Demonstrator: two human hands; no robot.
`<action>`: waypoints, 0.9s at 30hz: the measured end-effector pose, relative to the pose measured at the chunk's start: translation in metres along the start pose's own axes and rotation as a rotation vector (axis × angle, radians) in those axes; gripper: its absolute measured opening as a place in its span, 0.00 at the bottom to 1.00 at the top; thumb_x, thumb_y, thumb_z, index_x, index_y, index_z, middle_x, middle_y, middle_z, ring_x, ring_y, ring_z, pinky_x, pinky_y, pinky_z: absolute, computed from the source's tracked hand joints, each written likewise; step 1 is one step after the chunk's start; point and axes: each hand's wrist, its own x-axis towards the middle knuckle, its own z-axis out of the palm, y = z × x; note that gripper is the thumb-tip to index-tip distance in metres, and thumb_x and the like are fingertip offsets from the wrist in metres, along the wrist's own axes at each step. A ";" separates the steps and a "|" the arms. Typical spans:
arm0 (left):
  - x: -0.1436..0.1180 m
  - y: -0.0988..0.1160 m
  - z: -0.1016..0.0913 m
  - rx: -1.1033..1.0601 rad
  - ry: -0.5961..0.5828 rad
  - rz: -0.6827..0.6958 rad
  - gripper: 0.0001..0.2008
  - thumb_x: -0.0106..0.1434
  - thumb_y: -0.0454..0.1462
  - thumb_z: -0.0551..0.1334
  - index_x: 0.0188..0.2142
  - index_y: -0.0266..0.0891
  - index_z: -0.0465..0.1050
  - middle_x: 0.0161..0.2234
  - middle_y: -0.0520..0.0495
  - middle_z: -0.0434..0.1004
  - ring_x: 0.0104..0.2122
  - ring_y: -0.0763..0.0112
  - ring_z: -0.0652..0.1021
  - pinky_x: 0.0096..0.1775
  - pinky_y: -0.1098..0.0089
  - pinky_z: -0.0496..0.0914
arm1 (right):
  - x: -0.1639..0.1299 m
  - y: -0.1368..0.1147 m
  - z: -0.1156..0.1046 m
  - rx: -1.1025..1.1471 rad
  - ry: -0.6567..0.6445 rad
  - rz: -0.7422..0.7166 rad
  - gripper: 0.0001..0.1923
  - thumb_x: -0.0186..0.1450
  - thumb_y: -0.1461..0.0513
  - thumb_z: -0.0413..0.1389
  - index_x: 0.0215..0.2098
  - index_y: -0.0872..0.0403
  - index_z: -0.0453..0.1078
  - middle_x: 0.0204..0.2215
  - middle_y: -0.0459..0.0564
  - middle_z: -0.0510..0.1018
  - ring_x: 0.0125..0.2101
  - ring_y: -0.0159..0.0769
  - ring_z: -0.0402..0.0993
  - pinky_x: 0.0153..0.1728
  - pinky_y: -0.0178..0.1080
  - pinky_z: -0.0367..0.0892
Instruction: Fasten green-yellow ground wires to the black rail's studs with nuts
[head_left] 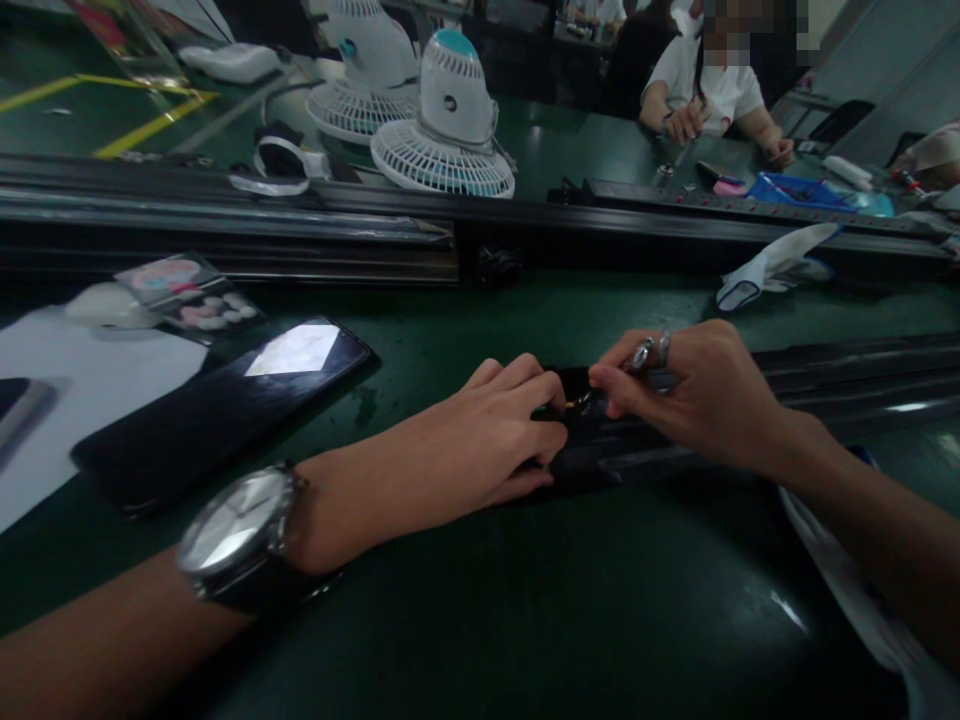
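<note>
See first a dark green tabletop (465, 620), spreading across nearly the whole view. Behind, note long dark rails (360, 246) crossing from left to right. Beyond them, see a seated co-worker (739, 88) in white sleeves, at upper right. In the middle of the tabletop, find a glossy black strip (637, 448), lying under both hands. Near the far rails, note two white fans (456, 95), face down, the nearer with a round dark badge; cannot read it at this size. At left, see white paper (45, 350), partly under a phone-like black slab (217, 420) with a bright reflection. See the left hand (517, 420) on the strip, with fingers curled down; cannot tell how firmly closed. Opposite, see the right hand (675, 395), closed in a thumb-and-finger pinch on a small metallic piece (579, 401) with a yellowish glint, mostly hidden. Near the rails, note a white glove (776, 268) with blue edging; by the paper, a clear sachet (187, 290) with pinkish print, too blurred to read. On the left wrist, note a watch (238, 528), with glare over a pale, unreadable dial. Smallest, see a silver ring (664, 347) on the right hand.
</note>
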 end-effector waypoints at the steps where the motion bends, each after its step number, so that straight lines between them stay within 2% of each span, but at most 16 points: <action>1: 0.000 0.000 0.000 -0.002 0.006 -0.001 0.02 0.69 0.37 0.64 0.39 0.42 0.75 0.52 0.46 0.70 0.51 0.59 0.68 0.49 0.58 0.60 | 0.000 0.002 -0.004 0.009 -0.055 -0.063 0.13 0.72 0.62 0.55 0.29 0.52 0.74 0.24 0.43 0.81 0.21 0.29 0.73 0.25 0.35 0.61; 4: -0.001 0.001 -0.001 -0.003 0.001 -0.003 0.01 0.69 0.37 0.65 0.39 0.42 0.75 0.52 0.45 0.70 0.52 0.58 0.68 0.49 0.58 0.60 | -0.001 0.007 -0.017 0.073 -0.239 -0.223 0.09 0.73 0.61 0.54 0.41 0.52 0.76 0.33 0.48 0.83 0.33 0.34 0.78 0.36 0.37 0.67; 5: -0.001 0.001 -0.001 -0.003 -0.004 -0.002 0.01 0.69 0.37 0.64 0.39 0.42 0.75 0.52 0.45 0.70 0.52 0.58 0.68 0.49 0.58 0.61 | -0.002 0.008 -0.021 0.081 -0.249 -0.239 0.08 0.73 0.61 0.54 0.43 0.52 0.76 0.35 0.48 0.83 0.34 0.35 0.78 0.37 0.38 0.67; 8: -0.001 0.001 -0.001 -0.014 -0.008 -0.001 0.02 0.69 0.37 0.64 0.40 0.42 0.75 0.52 0.45 0.70 0.52 0.58 0.68 0.49 0.58 0.61 | -0.002 0.008 -0.026 0.054 -0.172 -0.147 0.09 0.73 0.59 0.55 0.40 0.51 0.77 0.31 0.46 0.83 0.29 0.34 0.78 0.32 0.37 0.67; 11: 0.000 0.001 -0.001 -0.020 0.007 -0.001 0.01 0.69 0.37 0.64 0.39 0.42 0.75 0.52 0.45 0.71 0.51 0.59 0.68 0.49 0.59 0.61 | 0.000 0.005 -0.021 0.021 -0.076 -0.002 0.11 0.73 0.58 0.56 0.34 0.49 0.77 0.22 0.42 0.80 0.18 0.30 0.72 0.24 0.36 0.62; 13: 0.000 0.001 0.000 -0.011 0.009 -0.002 0.02 0.69 0.37 0.64 0.39 0.42 0.74 0.51 0.45 0.71 0.51 0.59 0.68 0.49 0.60 0.61 | 0.000 0.003 -0.016 0.013 -0.042 0.041 0.10 0.72 0.58 0.58 0.33 0.49 0.78 0.20 0.39 0.80 0.15 0.28 0.68 0.20 0.36 0.59; 18: 0.000 0.002 -0.001 0.000 0.010 -0.005 0.02 0.68 0.37 0.65 0.38 0.41 0.75 0.50 0.45 0.72 0.50 0.59 0.68 0.48 0.60 0.62 | 0.000 -0.002 -0.008 0.039 0.039 0.123 0.14 0.71 0.58 0.60 0.28 0.52 0.77 0.20 0.41 0.82 0.15 0.26 0.70 0.19 0.33 0.58; 22: 0.000 0.002 -0.001 0.000 0.010 -0.007 0.03 0.69 0.38 0.65 0.38 0.41 0.75 0.50 0.45 0.71 0.50 0.59 0.68 0.48 0.61 0.62 | 0.001 -0.006 -0.004 0.056 0.087 0.201 0.13 0.70 0.58 0.61 0.27 0.52 0.77 0.18 0.41 0.81 0.13 0.27 0.70 0.18 0.33 0.59; 27: 0.000 0.001 -0.001 -0.002 0.006 0.005 0.02 0.69 0.37 0.65 0.39 0.41 0.75 0.50 0.45 0.71 0.49 0.59 0.68 0.49 0.60 0.62 | 0.001 -0.008 0.000 0.023 0.099 0.200 0.16 0.71 0.56 0.60 0.25 0.51 0.75 0.20 0.42 0.82 0.14 0.28 0.71 0.18 0.34 0.58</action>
